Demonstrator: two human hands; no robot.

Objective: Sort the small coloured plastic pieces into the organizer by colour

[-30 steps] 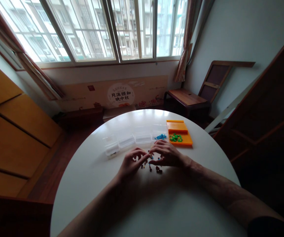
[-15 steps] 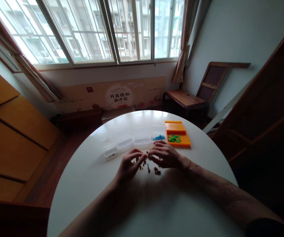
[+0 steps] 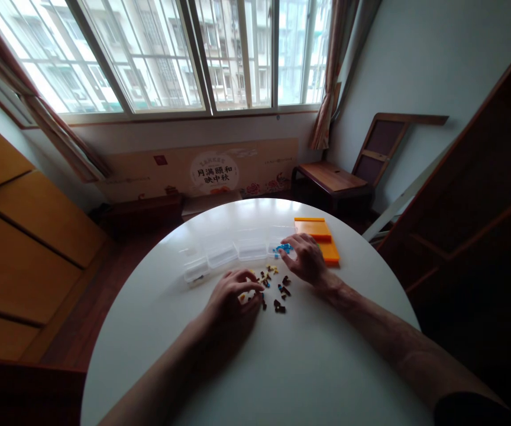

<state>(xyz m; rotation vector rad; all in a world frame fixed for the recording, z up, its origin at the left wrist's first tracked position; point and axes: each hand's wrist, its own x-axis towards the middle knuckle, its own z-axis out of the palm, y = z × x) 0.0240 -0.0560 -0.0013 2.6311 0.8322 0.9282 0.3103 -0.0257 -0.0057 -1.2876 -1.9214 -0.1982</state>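
Observation:
Small building bricks, mostly dark brown [image 3: 279,306] with some pale yellow [image 3: 272,269] and a few blue, lie scattered on the white round table [image 3: 255,367]. My left hand [image 3: 233,291] rests among them at their left side, its fingers apart and partly covering several pieces. Over the right end of the row of clear boxes is my right hand [image 3: 305,258], thumb and forefinger apart beside the blue bricks [image 3: 283,249] in the last box. Nothing shows between those fingertips. The right hand hides part of the orange tray [image 3: 332,253] and the green bricks in it.
Clear plastic boxes [image 3: 222,254] with raised lids stand in a curved row beyond the loose bricks. The leftmost holds something small and dark. A wooden chair [image 3: 335,176] stands past the table's far right edge, and a window runs behind.
My hands have moved apart. The right hand has gone forward to the box of blue bricks, covering the green ones; the left stays low, uncovering more brown and yellow bricks.

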